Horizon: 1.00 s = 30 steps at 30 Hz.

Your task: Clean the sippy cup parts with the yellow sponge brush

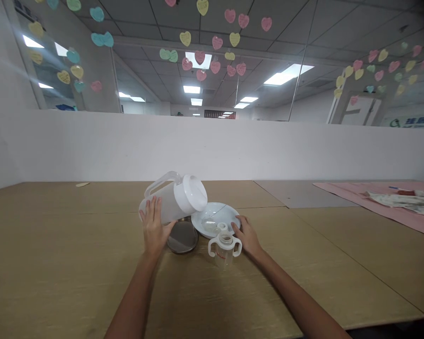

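Observation:
My left hand (154, 228) is wrapped round the body of a white plastic pitcher (167, 200). The pitcher is tilted, with its white lid end toward the right and its handle on top. My right hand (247, 235) grips the right rim of a white plate (214, 209). On the plate lie a clear item and a small white ring-like part (222, 227). In front of the plate stands a clear baby bottle (224, 252) with two white handles and an open top. Below the pitcher is a round dark grey metal tray (183, 237).
A pink cloth (342, 190) with white fabric (403, 200) and a pen (395, 188) on it lies at the far right of the wooden table (74, 263). A small flat pale piece (82, 184) lies at the back left. A low white wall (205, 148) runs behind.

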Motion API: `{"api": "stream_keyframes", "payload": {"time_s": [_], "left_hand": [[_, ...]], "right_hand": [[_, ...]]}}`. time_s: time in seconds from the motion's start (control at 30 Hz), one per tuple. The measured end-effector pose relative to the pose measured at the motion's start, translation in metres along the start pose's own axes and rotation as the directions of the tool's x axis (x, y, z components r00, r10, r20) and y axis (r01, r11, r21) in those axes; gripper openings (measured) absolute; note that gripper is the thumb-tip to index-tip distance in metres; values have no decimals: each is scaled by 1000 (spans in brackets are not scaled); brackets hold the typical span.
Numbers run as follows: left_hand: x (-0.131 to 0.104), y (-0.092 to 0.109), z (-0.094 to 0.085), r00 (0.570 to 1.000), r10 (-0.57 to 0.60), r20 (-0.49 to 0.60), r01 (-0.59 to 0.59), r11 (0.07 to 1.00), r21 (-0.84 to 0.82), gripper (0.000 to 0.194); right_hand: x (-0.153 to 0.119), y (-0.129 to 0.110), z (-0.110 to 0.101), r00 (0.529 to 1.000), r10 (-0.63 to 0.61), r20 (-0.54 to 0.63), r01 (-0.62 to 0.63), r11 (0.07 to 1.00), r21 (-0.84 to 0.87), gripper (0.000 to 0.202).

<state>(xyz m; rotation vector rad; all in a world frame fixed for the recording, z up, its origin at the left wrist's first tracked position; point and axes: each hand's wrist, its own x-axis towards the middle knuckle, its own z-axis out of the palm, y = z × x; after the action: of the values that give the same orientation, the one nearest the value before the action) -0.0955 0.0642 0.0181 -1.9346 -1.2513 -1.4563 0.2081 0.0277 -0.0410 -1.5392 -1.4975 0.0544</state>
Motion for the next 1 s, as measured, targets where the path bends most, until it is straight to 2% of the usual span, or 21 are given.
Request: {"api": "stream_keyframes", "payload": {"time_s": [0.17, 0.27, 0.43, 0.53, 0.63, 0.73, 0.83, 1.0], "left_hand": [[1, 5, -2, 990, -129, -56, 126, 991, -49, 99], [2, 5, -5, 990, -135, -48, 131, 988, -80, 106], [1, -2, -7, 998, 57, 5, -56, 990, -126, 98], [-3, -5, -3, 995, 90, 30, -85, 985, -150, 94], [-4, -6, 0, 993, 122, 6, -119, 975, -186, 90], [-3, -6, 1, 973, 231, -24, -232, 955, -187, 88], [0, -5, 1, 938, 346, -6, -342, 927, -157, 84], [1, -5, 0, 908, 419, 24, -417, 907, -59, 81]], "right_hand": [[1, 1, 1, 1000, 11, 2, -11, 1000, -9, 42], [1, 1, 2, 1000, 10, 19, -9, 1000, -10, 44], [1, 3, 3, 1000, 14, 24, -14, 1000, 8, 41], [1, 4, 4, 1000, 7, 19, -7, 1000, 11, 40], [1, 5, 4, 1000, 4, 21, -4, 1000, 12, 40], [1, 5, 4, 1000, -6, 8, 6, 1000, 16, 39], [1, 4, 4, 1000, -1, 18, 1, 1000, 10, 40], [0, 0, 1, 999, 21, 45, -21, 1000, 4, 42]]}}
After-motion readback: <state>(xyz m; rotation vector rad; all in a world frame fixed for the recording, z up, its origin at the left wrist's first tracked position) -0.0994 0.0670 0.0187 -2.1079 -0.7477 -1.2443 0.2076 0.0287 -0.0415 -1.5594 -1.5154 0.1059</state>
